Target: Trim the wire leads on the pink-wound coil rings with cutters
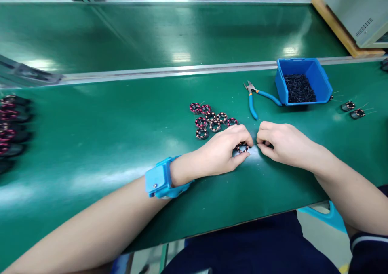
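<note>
My left hand (226, 148), with a blue band (159, 181) at the wrist, grips a copper-wound ring coil (243, 150) between thumb and fingers, just above the green bench. Close by on the right, my right hand (280, 141) is closed in a pinch at the coil's side. A fine wire seems to run from the coil towards those fingertips; what they hold is mostly hidden. Several loose ring coils (214, 126), some reddish and some copper, lie in a cluster beyond my left hand.
Blue-handled cutting pliers (251, 106) lie spread beyond my hands. Beside them stands a blue bin (281, 86) holding short black pieces (299, 89). Two coils (357, 113) with upright leads sit at right; stacked coils (12, 134) line the left. A metal rail (169, 71) crosses behind.
</note>
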Tool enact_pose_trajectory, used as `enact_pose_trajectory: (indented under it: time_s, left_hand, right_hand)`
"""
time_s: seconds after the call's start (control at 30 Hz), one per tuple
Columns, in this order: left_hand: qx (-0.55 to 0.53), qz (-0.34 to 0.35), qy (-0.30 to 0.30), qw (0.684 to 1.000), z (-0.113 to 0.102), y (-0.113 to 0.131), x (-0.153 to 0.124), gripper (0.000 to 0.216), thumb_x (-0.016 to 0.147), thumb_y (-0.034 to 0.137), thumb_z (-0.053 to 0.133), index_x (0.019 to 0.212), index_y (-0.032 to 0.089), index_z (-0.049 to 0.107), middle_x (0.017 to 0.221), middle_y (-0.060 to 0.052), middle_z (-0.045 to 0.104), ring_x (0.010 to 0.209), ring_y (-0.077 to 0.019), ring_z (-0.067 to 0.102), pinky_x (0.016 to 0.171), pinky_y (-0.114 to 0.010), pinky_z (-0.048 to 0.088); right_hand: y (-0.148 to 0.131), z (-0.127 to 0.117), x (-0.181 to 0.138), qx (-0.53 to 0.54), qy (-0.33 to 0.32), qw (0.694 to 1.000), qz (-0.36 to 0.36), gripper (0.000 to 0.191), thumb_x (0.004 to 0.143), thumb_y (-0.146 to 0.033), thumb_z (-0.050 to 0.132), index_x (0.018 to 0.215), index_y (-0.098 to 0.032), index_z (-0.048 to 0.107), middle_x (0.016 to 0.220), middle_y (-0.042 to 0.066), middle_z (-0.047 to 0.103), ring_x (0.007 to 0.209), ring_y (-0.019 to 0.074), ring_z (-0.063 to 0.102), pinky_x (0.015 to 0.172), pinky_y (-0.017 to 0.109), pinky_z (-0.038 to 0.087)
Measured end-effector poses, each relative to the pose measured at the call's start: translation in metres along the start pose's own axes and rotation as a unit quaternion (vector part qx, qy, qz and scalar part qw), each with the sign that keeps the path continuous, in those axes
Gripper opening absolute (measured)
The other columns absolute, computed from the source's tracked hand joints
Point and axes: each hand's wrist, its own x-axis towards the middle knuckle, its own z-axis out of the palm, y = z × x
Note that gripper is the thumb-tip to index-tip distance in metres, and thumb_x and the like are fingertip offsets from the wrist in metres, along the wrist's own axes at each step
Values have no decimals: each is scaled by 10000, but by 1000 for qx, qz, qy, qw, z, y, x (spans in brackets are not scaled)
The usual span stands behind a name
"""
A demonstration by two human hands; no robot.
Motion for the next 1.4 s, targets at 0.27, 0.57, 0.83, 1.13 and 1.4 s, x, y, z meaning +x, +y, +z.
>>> enact_pose_trajectory:
  time_s: [0.27,0.57,0.83,1.13,1.4]
  left_hand:
    - [-8,-15,30,999,1,-2,1,89,791,145,583,875,167,564,886,-49,580,807,-172,547,731,-300,475]
    - [-28,-12,39,999,2,-5,1,82,796,153,596,875,152,574,907,-62,596,729,-136,550,620,-246,469]
    - [-29,-10,40,999,0,-3,1,69,799,169,607,865,155,588,889,-55,608,743,-135,567,639,-241,489]
    - [-39,-3,42,998,1,-6,1,72,799,162,613,864,146,586,896,-66,612,748,-141,566,623,-242,489]
    - [-40,-2,37,999,-1,-5,1,80,798,161,624,867,143,587,893,-69,613,781,-152,574,622,-239,493]
  right_hand:
    - [-5,0,-2,-28,-14,1000,1,175,871,-140,472,799,-151,632,841,43,568,643,136,490,558,275,285]
    - [-15,-2,-3,-81,-19,996,31,195,863,-132,466,792,-143,648,843,62,597,607,146,498,526,298,239]
    - [-15,1,-2,-72,2,997,36,197,850,-115,469,785,-138,654,827,70,606,593,147,493,518,299,236]
    - [-15,1,-3,-67,3,997,40,199,847,-115,465,787,-139,653,834,66,604,590,146,488,515,299,234]
    - [-15,0,-3,-61,1,997,39,192,855,-120,473,793,-142,654,830,61,600,589,139,471,520,299,234]
